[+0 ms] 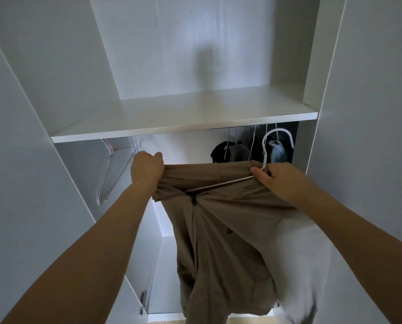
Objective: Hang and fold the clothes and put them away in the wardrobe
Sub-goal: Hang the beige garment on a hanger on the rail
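Tan zip jacket (pixel 221 232): on white hanger (pixel 269 150), raised before open wardrobe (pixel 186 118), below shelf. Left hand (pixel 147 168) curled tight on shoulder fabric, likely to keep it spread on hanger arm. Right hand (pixel 273 181) pinching hanger neck with collar, hook free and up, apparently for rail. Dark clothes (pixel 232 152) hanging behind, spare hangers (pixel 112 169) at left.

Single head cam, faces fwd and tilted up into wardrobe (pixel 218 43), close, arm's reach of shelf (pixel 183 120).
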Available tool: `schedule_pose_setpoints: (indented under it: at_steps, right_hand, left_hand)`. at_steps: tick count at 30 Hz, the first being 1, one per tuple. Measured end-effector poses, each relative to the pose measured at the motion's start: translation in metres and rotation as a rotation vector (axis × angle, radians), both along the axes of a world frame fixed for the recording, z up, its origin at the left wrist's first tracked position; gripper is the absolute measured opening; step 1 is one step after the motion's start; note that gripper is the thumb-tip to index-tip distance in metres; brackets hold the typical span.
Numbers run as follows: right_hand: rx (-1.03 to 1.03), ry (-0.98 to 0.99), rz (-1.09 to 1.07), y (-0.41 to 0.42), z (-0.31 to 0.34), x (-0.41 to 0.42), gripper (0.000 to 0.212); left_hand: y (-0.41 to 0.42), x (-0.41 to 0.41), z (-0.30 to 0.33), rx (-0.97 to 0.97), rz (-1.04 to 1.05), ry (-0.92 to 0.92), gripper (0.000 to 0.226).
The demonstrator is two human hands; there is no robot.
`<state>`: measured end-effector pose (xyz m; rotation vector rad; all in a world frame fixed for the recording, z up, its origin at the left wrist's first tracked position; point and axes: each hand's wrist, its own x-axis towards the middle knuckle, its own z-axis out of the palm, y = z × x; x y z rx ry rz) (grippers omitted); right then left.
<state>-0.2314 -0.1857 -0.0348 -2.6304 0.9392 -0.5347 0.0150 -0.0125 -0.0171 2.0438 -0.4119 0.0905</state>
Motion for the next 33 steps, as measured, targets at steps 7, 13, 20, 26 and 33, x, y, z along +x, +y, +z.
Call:
schedule_pose_setpoints:
  at_steps: [7,13,20,26,33]
  right_hand:
    - [0.084,-0.145,0.111,0.036,-0.002,0.043,0.044]
    - [0.315,-0.348,0.216,0.037,0.006,0.057,0.044]
    - [0.52,-0.439,0.248,0.027,0.016,0.071,0.049]
    - [0.55,-0.189,0.433,0.055,0.014,0.099,0.043]
    - [0.454,0.111,0.58,0.064,-0.018,0.125,0.055]
  left_hand:
    - [-0.019,-0.041,0.03,-0.473,-0.164,0.582,0.021]
    - [0.004,-0.059,0.037,-0.295,-0.46,0.569,0.01]
    - [0.057,-0.012,0.012,0.663,-0.537,-0.089,0.018]
    - [0.057,-0.035,-0.001,0.55,-0.637,-0.279,0.03]
    - [0.114,-0.02,-0.025,0.288,-0.345,0.085,0.017]
